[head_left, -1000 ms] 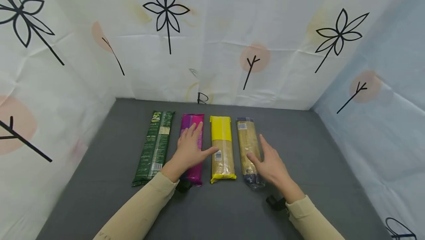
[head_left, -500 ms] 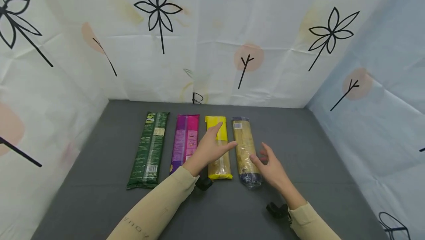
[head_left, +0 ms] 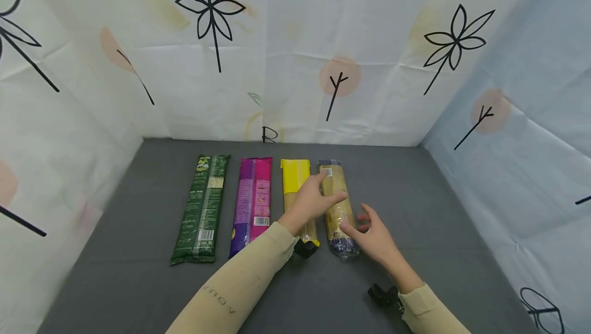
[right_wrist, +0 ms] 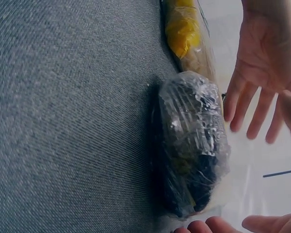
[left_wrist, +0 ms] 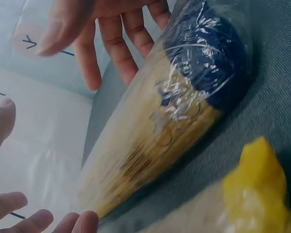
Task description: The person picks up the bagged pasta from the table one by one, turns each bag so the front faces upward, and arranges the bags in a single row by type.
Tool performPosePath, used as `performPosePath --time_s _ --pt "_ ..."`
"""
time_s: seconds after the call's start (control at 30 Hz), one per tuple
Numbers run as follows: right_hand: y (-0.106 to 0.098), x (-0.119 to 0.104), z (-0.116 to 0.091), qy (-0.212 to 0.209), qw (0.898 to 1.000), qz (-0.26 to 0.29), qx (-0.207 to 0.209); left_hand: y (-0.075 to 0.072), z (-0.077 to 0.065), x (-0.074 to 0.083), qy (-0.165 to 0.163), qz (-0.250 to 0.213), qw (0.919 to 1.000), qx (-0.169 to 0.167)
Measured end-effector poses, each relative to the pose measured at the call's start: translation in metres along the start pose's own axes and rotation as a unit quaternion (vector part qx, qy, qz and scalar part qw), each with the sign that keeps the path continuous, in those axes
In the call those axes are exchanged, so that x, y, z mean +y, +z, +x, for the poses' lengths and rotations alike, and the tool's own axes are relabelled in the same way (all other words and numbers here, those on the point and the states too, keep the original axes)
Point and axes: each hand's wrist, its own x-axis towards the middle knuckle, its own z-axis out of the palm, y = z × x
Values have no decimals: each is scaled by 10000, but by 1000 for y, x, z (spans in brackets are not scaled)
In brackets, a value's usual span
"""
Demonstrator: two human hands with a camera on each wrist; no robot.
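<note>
A clear pack of pale dry noodles with dark blue ends (head_left: 336, 185) lies lengthwise on the grey table, its crinkled wrap and blue end (right_wrist: 191, 145) near in the right wrist view. My left hand (head_left: 310, 201) hovers over the yellow-topped noodle pack (head_left: 295, 175), fingers extended, thumb over the blue-ended pack. At that pack's right side my right hand (head_left: 376, 236) stands with fingers relaxed and slightly bent. In the left wrist view, fingers of both hands flank the blue-ended pack (left_wrist: 160, 116). Neither hand visibly grips it; whether the right fingers touch it, I cannot tell.
A purple and pink pack (head_left: 254, 200) and a dark green pack (head_left: 200, 211) lie further left in the same row. White printed cloth (head_left: 295, 93) walls off the back and sides of the grey table (head_left: 438, 272). Each wrist carries a small black device.
My left hand has moved right, from above the purple pack past the yellow one to the blue-ended pack. The right hand stays beside that pack. The head view has shifted slightly.
</note>
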Motion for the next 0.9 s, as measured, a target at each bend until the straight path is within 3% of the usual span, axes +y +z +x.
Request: performPosePath --time_s 0.23,0.57,0.9 --pt "3 -3 -1 49 10000 54 4 14 6 -3 -1 414 9990 -139" --pt "6 -3 3 161 9997 156 -97 22 14 -7 -37 862 9963 -55" --pt "8 0 9 223 9996 93 -141 30 17 -10 -339 1370 9897 -224"
